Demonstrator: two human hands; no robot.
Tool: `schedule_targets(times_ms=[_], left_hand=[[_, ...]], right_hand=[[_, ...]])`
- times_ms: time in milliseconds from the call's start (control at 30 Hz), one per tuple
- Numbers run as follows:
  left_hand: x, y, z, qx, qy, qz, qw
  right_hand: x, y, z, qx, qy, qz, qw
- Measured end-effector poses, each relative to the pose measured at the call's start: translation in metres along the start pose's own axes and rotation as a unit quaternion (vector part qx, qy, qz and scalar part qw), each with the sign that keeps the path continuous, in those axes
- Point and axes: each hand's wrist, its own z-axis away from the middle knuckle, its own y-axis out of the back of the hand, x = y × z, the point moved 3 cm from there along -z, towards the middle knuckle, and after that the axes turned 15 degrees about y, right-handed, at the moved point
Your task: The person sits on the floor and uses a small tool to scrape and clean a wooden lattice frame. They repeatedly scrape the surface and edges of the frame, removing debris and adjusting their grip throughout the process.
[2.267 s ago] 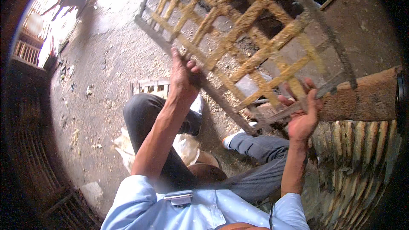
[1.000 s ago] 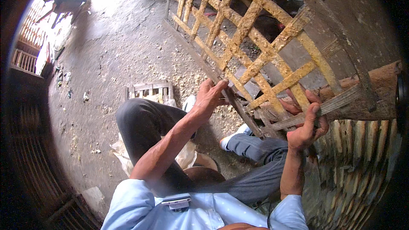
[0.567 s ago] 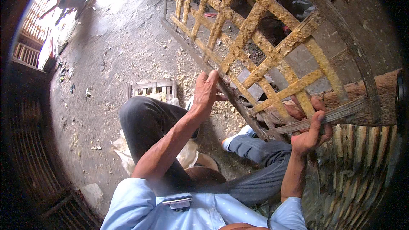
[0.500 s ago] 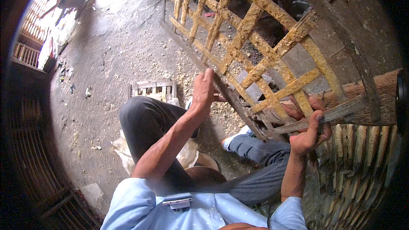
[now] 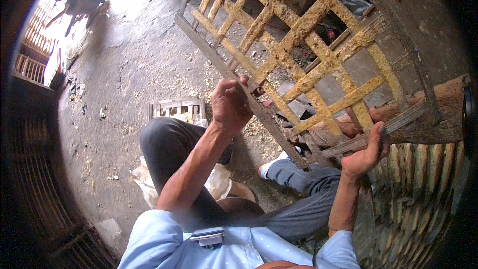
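A wooden lattice panel point(image 5: 318, 69), woven of crossed slats crusted yellow inside a grey weathered frame, is tilted up in front of me across the upper right. My left hand point(image 5: 229, 102) is closed on its lower-left rail, with some fingers hidden behind the wood. My right hand point(image 5: 363, 147) grips the bottom right rail near the corner, thumb in front and fingers showing behind the slats. Beneath the panel's right corner lies a rough brown log or board point(image 5: 440, 107). My legs are bent under the panel.
A smaller slatted crate point(image 5: 177, 102) lies on the gritty floor beyond my knee. Yellowed slatted panels point(image 5: 418, 189) lie at lower right, and a pale sack point(image 5: 214, 187) by my legs. Another person point(image 5: 82, 0) bends over at upper left. A dark slatted wall point(image 5: 35, 179) runs along the left.
My left hand has shifted slightly left over the last second, its fingers now curled further round the rail. The panel's upper left end has swung a little leftward. The other person has barely moved.
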Motion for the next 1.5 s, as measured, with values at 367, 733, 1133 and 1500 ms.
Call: schedule_targets(times_ms=[367, 733, 1133, 1500], left_hand=[[-0.003, 0.018, -0.017, 0.003, -0.040, -0.100, 0.994], [-0.010, 0.017, -0.010, 0.317, -0.079, -0.455, 0.828], [-0.025, -0.013, 0.005, 0.049, 0.032, -0.287, 0.956], [-0.049, 0.019, -0.017, -0.009, 0.073, -0.308, 0.948]], right_hand=[[-0.007, -0.005, 0.003, -0.018, 0.024, -0.014, 0.999], [-0.005, -0.010, 0.010, -0.069, 0.022, -0.011, 0.997], [0.002, 0.002, -0.009, -0.014, -0.002, -0.007, 1.000], [0.001, 0.003, -0.014, 0.004, 0.015, 0.009, 1.000]])
